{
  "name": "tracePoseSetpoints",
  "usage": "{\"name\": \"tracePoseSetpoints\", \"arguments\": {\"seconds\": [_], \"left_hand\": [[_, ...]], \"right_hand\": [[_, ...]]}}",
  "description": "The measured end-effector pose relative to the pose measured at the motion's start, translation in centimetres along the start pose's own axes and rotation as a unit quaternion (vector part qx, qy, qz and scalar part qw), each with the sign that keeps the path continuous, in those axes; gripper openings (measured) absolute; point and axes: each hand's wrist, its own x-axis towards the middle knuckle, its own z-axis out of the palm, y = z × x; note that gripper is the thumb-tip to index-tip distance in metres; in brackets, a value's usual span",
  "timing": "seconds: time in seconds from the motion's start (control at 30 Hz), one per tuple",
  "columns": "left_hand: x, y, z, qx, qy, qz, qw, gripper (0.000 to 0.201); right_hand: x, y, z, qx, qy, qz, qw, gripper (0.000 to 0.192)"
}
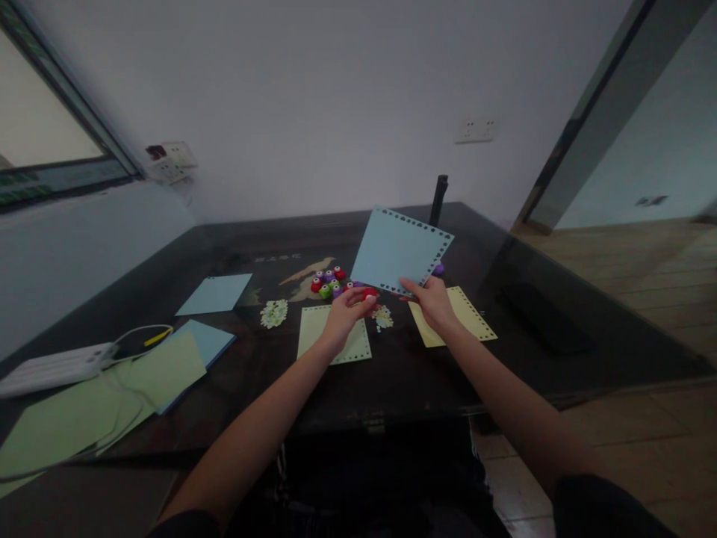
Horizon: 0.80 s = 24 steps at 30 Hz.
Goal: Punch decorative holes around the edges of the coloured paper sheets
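My right hand [432, 302] grips a light blue sheet of paper [400, 250] by its lower right corner, thumb on top. Small shaped holes run along several of the sheet's edges. My left hand [348, 317] is closed around a small red craft punch [370, 294], close to the sheet's lower edge; I cannot tell if the paper sits in it. Under my left hand lies a pale green sheet [314, 329] with punched edges. A yellow punched sheet [456, 321] lies below my right hand. Several red, purple and green punches [328, 284] cluster beyond my left hand.
Paper cut-outs form one pile [274, 314] at left and another [383, 317] between my hands. Green sheets [72, 415], blue sheets [216, 294] and a white power strip with cable [56, 368] lie left. A black flat object [543, 317] lies right; a dark upright stand [438, 200] is behind.
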Motion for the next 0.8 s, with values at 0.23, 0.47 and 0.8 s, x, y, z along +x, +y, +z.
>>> {"name": "tracePoseSetpoints", "arguments": {"seconds": [0.23, 0.47, 0.8], "left_hand": [[-0.05, -0.03, 0.07, -0.005, -0.011, 0.018, 1.000, 0.036], [-0.22, 0.04, 0.20, -0.027, -0.011, 0.020, 0.999, 0.037], [-0.06, -0.13, 0.21, -0.060, 0.002, -0.002, 0.998, 0.034]], "right_hand": [[-0.21, 0.21, 0.23, -0.004, -0.010, -0.006, 1.000, 0.039], [-0.46, 0.13, 0.33, -0.026, -0.022, -0.019, 0.999, 0.040], [-0.49, -0.02, 0.38, -0.072, -0.053, -0.021, 0.996, 0.034]]}}
